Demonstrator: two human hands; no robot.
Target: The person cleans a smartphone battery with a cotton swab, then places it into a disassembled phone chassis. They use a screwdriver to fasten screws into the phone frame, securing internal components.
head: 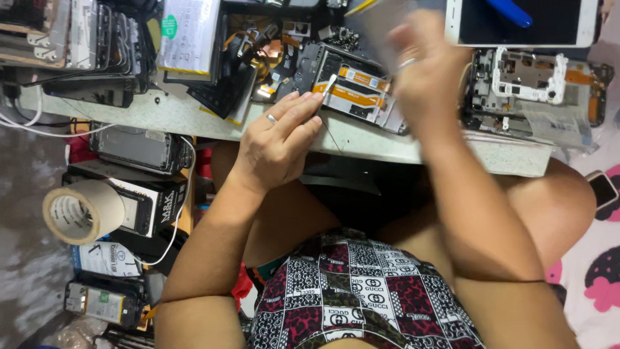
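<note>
Left to right. Off the bench on the left: roll of tape (82,211) on a dark box (150,205), opened phone backs stacked below and beside it. Far left on the worktop (361,139): pile of dark phone frames (97,39), then a white battery pack (190,32).

Left hand (278,139) sits at the near edge of the worktop, ring on one finger. Thumb and forefinger are pinched shut on a small white strip (330,84), which sticks up and away from the fingertips. Other fingers loosely curled.

Strip tip hovers just over the opened phone (352,87), the one with orange flex cables across its board, lying mid-bench just beyond the left hand.

Right hand (426,71) is raised over that phone, motion-blurred. It seems to hold a thin clear sheet (378,22), but the blur means I cannot tell how tight the grip is or where the fingers sit.

Right of it: another stripped phone with a white bracket (529,77); far right, a white-framed phone with a dark screen (520,22) and a blue tool lying on it.

My read on handling: keep the left wrist braced on the bench edge so the strip tip stays steady, keep the pinch low on the strip, and slow the right hand before anything meets the flex cables, which look easy to crease.
</note>
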